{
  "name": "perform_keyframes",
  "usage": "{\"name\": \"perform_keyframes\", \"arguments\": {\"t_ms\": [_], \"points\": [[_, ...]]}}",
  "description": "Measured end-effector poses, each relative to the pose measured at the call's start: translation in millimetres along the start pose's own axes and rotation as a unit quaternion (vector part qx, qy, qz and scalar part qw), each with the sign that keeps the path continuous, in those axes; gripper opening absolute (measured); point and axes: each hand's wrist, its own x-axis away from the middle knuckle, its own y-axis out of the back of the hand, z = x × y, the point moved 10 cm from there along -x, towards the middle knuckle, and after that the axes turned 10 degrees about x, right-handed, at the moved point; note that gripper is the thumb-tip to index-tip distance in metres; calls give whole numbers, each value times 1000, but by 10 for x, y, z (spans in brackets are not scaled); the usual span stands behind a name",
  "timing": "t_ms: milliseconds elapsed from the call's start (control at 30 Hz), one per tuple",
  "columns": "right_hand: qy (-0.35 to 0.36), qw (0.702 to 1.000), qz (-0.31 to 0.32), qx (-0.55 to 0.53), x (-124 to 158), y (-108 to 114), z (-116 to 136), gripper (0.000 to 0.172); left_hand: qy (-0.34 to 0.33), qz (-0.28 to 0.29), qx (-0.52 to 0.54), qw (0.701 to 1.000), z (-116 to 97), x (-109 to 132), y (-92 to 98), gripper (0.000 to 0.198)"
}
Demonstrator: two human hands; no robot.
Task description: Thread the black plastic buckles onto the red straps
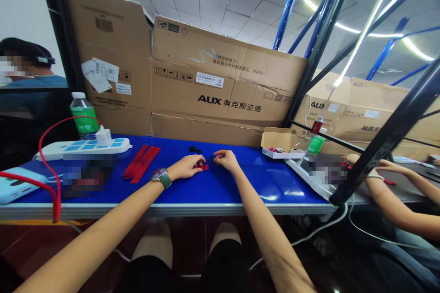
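My left hand (pixel 187 166), with a watch at the wrist, rests low over the blue tabletop. Its bent fingers close on a small red fabric piece (pixel 206 167), partly hidden under them. Just to the right, the thumb and fingers of my right hand (pixel 226 160) pinch a small dark piece (pixel 212 158), too small to name. Beyond both hands lie small black pieces (pixel 193 149). Several flat red fabric strips (pixel 146 165) lie side by side to the left of my left hand.
A white power strip (pixel 85 146) with a plugged-in charger and a green-labelled bottle (pixel 84 116) stand at left. An open small carton (pixel 279 142) holds red bits. Cardboard panels (pixel 227 87) wall the back. Beyond the right-hand post (pixel 388 142), another person's arms (pixel 385 183) work.
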Motion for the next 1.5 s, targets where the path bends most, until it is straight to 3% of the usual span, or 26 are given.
{"name": "perform_keyframes", "arguments": {"t_ms": [200, 400, 700, 1100, 1200, 1367, 1500], "points": [[80, 996, 20, 35, 126, -166, 370, 13, 44, -42, -1, 998, 189, -27, 101, 17], [110, 991, 51, -55, 189, -275, 550, 23, 89, -83, -2, 993, 262, 5, 220, 21], [204, 978, 38, 10, 324, -298, 843, 24, 88, -114, -39, 989, 235, 14, 295, 24], [150, 985, 25, -82, 287, -390, 768, 24, 114, -125, -31, 985, 288, 7, 338, 24], [142, 989, -11, -46, 258, -336, 755, 21, 115, -115, -25, 986, 279, -1, 333, 26], [98, 986, -126, 55, 251, -133, 673, 12, 106, -79, -8, 991, 236, -29, 276, 28], [38, 979, -197, 23, 228, 69, 471, 14, 106, -78, -12, 991, 306, -42, 281, 24]]}}
